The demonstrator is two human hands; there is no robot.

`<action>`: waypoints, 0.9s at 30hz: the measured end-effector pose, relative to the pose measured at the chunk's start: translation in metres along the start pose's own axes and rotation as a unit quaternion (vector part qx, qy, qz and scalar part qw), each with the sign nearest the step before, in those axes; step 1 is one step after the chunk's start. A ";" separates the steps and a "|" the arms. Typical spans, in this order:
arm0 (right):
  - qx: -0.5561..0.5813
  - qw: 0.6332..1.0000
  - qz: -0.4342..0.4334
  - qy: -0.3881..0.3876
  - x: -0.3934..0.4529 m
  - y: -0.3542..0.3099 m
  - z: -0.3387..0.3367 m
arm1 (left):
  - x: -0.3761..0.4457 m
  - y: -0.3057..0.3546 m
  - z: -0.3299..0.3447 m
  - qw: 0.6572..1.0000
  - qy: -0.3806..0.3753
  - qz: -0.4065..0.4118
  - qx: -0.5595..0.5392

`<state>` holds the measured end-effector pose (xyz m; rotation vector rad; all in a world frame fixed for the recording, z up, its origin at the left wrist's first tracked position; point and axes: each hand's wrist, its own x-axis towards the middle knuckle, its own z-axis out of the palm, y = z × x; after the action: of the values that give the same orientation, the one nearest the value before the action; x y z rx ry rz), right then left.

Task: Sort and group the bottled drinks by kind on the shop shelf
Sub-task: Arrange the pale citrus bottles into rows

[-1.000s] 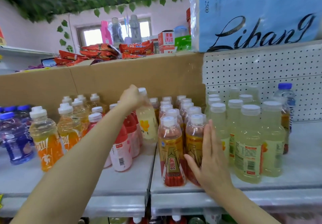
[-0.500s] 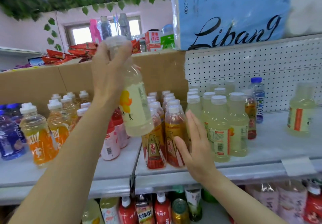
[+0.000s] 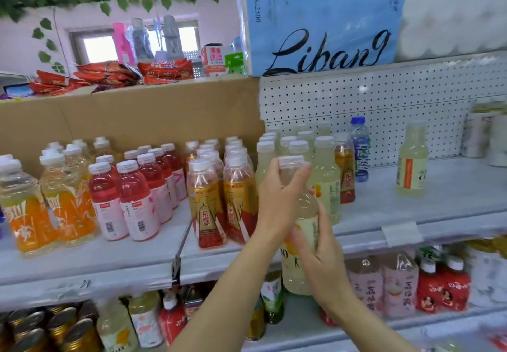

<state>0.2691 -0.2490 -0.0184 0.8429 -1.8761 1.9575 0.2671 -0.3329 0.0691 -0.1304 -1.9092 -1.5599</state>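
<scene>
Centre frame, left hand [image 3: 277,187] and right hand [image 3: 318,253] both clasp a pale yellow bottle [image 3: 300,214] before its matching group [image 3: 304,148]; stray amber bottle [image 3: 345,173] and blue bottle [image 3: 360,151] remain unsorted.

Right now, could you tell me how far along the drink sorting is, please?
Done: the orange bottles, red bottles and gold-labelled bottles stand in their own rows. In hand: a pale yellow bottle, left hand at its neck, right hand on its label, in front of the pale yellow group. Left: a stray gold bottle, blue bottle and lone pale bottle.
</scene>
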 end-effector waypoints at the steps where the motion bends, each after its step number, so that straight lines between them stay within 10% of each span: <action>1: 0.007 1.000 0.012 0.009 0.000 0.001 -0.005 | 0.003 -0.005 0.006 1.000 -0.007 -0.003 -0.001; 18: 0.077 0.985 0.076 0.131 -0.027 0.024 -0.090 | 0.018 -0.111 0.081 0.963 0.175 -0.096 0.183; 27: 0.093 0.987 0.088 0.098 -0.006 0.038 -0.152 | 0.007 -0.096 0.085 0.968 0.238 -0.044 0.062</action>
<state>0.2205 -0.1029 -0.0487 0.5213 -1.7247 2.2597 0.1809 -0.2856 -0.0137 0.3583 -1.6352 -1.3679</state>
